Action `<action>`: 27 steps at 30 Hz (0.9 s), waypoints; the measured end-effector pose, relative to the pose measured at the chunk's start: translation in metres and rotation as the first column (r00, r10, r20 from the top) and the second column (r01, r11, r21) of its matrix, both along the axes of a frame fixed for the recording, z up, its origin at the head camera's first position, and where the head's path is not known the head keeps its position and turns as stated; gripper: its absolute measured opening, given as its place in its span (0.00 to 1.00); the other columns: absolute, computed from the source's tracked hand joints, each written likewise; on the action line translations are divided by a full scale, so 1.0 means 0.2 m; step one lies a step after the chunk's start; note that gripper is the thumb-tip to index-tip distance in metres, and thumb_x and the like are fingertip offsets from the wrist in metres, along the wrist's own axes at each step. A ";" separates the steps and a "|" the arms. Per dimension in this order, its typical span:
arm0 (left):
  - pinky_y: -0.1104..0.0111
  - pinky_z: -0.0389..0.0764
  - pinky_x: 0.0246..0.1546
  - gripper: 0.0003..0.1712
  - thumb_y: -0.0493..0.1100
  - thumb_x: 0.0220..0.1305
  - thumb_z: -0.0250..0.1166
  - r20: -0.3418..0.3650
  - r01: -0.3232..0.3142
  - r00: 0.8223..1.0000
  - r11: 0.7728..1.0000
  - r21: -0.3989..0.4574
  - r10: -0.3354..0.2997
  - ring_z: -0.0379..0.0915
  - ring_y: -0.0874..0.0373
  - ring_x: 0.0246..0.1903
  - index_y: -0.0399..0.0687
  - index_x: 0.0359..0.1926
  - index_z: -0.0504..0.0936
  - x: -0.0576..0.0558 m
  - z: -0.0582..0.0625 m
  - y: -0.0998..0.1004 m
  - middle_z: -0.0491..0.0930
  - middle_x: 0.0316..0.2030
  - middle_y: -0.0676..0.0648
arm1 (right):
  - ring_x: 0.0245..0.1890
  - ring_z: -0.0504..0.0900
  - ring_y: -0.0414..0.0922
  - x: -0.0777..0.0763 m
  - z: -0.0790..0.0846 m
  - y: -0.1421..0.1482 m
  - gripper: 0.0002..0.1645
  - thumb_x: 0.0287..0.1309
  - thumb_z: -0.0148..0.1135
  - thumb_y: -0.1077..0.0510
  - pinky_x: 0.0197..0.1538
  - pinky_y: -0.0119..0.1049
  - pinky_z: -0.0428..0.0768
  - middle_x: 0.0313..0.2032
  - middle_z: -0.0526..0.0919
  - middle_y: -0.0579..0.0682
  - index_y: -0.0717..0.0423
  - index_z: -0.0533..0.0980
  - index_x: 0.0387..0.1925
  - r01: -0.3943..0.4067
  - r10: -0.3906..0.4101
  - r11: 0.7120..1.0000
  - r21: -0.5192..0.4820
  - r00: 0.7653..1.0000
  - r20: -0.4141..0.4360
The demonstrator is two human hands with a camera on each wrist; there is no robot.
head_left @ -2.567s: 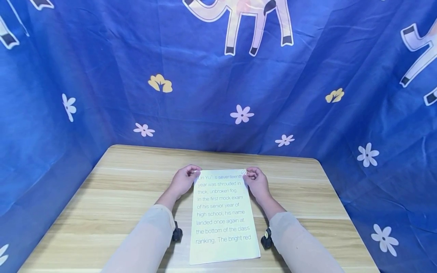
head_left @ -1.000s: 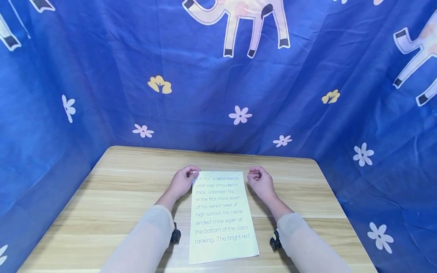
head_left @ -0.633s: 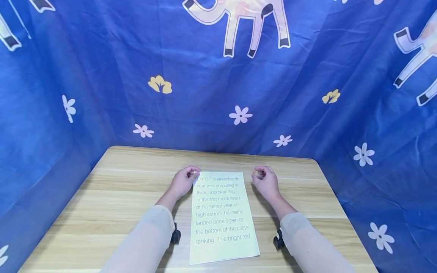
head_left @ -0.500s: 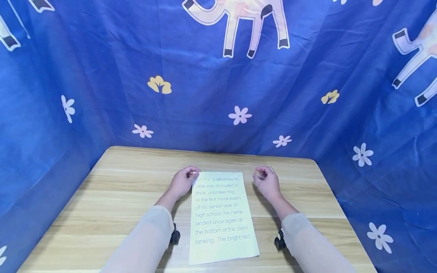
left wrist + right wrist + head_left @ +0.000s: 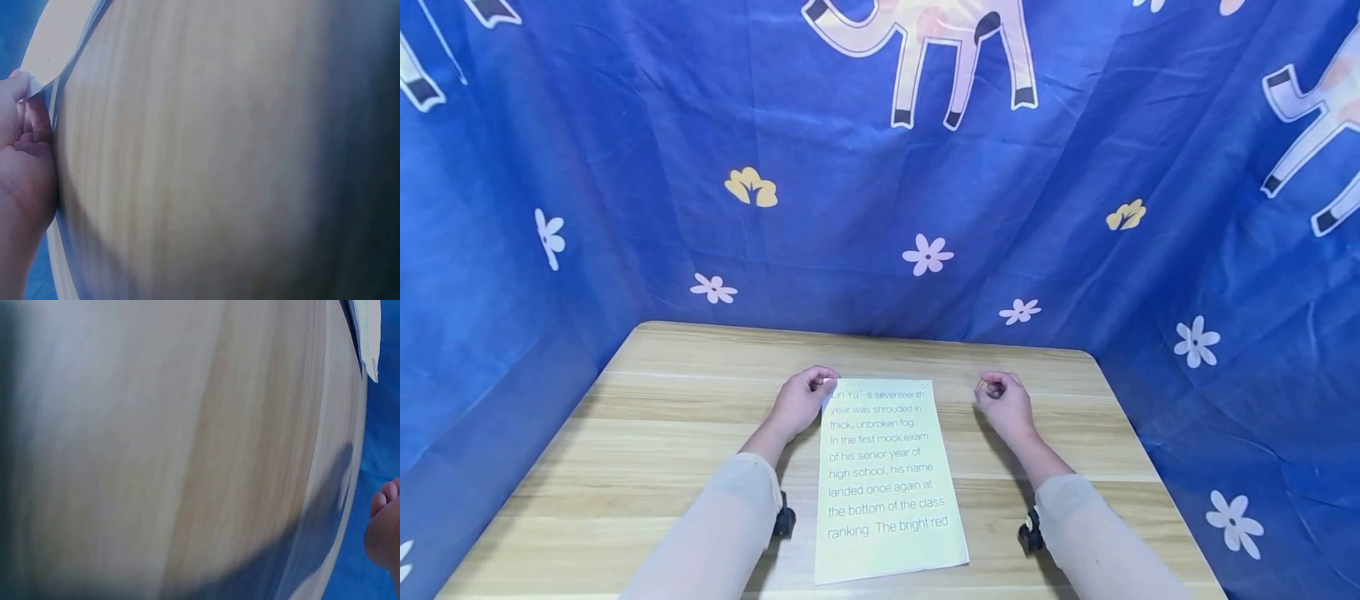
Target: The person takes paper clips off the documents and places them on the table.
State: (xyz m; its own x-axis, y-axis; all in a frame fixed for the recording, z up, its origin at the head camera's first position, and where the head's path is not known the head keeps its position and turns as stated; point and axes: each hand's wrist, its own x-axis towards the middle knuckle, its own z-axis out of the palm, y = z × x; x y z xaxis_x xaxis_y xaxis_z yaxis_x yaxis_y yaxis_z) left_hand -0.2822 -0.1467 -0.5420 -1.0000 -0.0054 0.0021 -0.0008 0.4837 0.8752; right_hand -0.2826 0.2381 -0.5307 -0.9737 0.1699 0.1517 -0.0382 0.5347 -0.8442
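A sheaf of paper (image 5: 887,467) printed with large English text lies on the wooden table. At its top left corner, my left hand (image 5: 801,400) pinches the sheets between thumb and fingers; the left wrist view has the thumb on top of the paper corner. A small clip-shaped loop (image 5: 925,385) shows at the top right corner. Apart from the paper, to its right, my right hand (image 5: 1006,407) has thumb and index finger together, with a small thin orange piece (image 5: 982,384) at the tips. Its kind is too small to tell. Only curled fingers show in the right wrist view.
The wooden table (image 5: 647,433) has rounded far corners. Blue cloth (image 5: 842,208) with animals and flowers hangs behind it and along both sides. Each wrist wears a small black camera mount, such as the right mount (image 5: 1031,533).
My right hand has left the paper's top right corner and moved right, the orange piece at its fingertips. My left hand stays on the top left corner.
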 end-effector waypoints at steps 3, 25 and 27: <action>0.64 0.76 0.49 0.12 0.45 0.80 0.64 -0.006 0.002 1.000 1.000 -0.011 -0.002 0.76 0.55 0.44 0.50 0.58 0.87 0.00 0.00 0.00 0.83 0.43 0.48 | 0.45 0.79 0.43 0.00 -0.01 0.04 0.17 0.62 0.72 0.65 0.47 0.19 0.77 0.47 0.80 0.56 0.65 0.83 0.52 0.006 -0.006 1.000 -0.017 1.000 0.014; 0.63 0.75 0.51 0.11 0.45 0.79 0.65 -0.026 -0.005 1.000 1.000 -0.025 0.005 0.77 0.54 0.44 0.51 0.56 0.88 0.00 0.00 0.00 0.83 0.43 0.47 | 0.51 0.81 0.49 0.03 -0.06 0.10 0.16 0.66 0.71 0.62 0.54 0.30 0.79 0.50 0.81 0.57 0.64 0.84 0.53 -0.078 0.056 0.987 0.140 0.987 0.153; 0.63 0.75 0.51 0.11 0.45 0.79 0.65 -0.024 -0.005 1.000 1.000 -0.025 0.005 0.77 0.54 0.43 0.52 0.56 0.88 0.00 0.00 0.00 0.83 0.43 0.48 | 0.50 0.81 0.50 0.03 -0.06 0.10 0.16 0.65 0.72 0.62 0.54 0.33 0.79 0.48 0.81 0.57 0.64 0.85 0.52 -0.083 0.060 0.984 0.156 0.987 0.147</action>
State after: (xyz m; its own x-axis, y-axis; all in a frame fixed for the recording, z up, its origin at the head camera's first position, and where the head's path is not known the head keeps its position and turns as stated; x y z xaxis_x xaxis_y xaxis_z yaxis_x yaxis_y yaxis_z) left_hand -0.2819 -0.1465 -0.5424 -0.9996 -0.0102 0.0260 0.0173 0.5056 0.8626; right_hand -0.2759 0.2571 -0.5421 -0.9960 0.0837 0.0318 0.0319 0.6641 -0.7470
